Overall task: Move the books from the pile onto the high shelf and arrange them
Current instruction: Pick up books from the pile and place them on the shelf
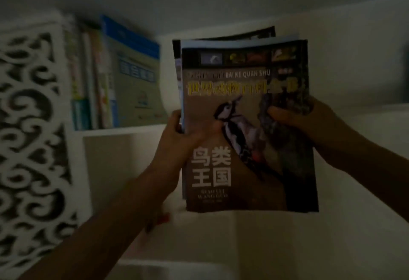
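I hold a small stack of thin books [247, 169] upright in front of me, raised toward the high white shelf [124, 131]. The front one is brown with a woodpecker picture and white characters. My left hand [183, 138] grips the stack's left edge, thumb on the cover. My right hand [294, 116] grips its right edge, thumb on the cover as well. On the shelf to the left, several books [93, 80] stand upright, and a blue and grey book [137, 80] leans at their right end.
A white carved lattice panel [28, 125] forms the shelf unit's left side. The pale wall [354, 58] runs behind and right of the held stack. A lower white board [177, 266] shows at the bottom. The scene is dim and blurred.
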Demonstrator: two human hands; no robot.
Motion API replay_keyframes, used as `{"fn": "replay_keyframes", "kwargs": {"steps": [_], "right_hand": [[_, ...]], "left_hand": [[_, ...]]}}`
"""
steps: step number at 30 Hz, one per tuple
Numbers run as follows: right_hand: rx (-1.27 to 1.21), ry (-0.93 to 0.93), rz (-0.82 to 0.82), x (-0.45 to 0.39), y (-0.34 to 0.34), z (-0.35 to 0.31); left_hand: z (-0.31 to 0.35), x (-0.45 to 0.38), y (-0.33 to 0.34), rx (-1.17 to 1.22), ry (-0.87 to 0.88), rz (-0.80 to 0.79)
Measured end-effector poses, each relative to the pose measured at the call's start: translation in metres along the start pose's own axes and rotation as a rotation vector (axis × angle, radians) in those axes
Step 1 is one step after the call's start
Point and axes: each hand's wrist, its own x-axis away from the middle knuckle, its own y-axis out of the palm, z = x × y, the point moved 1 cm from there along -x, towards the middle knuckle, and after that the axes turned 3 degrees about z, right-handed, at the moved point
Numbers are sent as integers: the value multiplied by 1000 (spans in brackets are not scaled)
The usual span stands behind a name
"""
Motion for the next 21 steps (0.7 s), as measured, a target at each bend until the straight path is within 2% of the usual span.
{"fn": "replay_keyframes", "kwargs": {"steps": [5,11,15,18,20,21], "right_hand": [[-113,-90,-112,-103,75,-31],[-203,-34,-243,-199,151,-15],[-52,-56,-137,-235,197,27],[152,-208,-215,-246,219,42],[413,-289,-261,-249,227,45],[453,-316,-326,-245,231,45]], "left_hand": [[42,-57,-50,52,144,189],[41,-119,-80,-44,316,426],[9,-159,-80,-131,363,620],[-10,-195,-88,-309,279,767],[-18,-211,-91,-486,212,812],[-21,-215,-91,-574,196,825]]}}
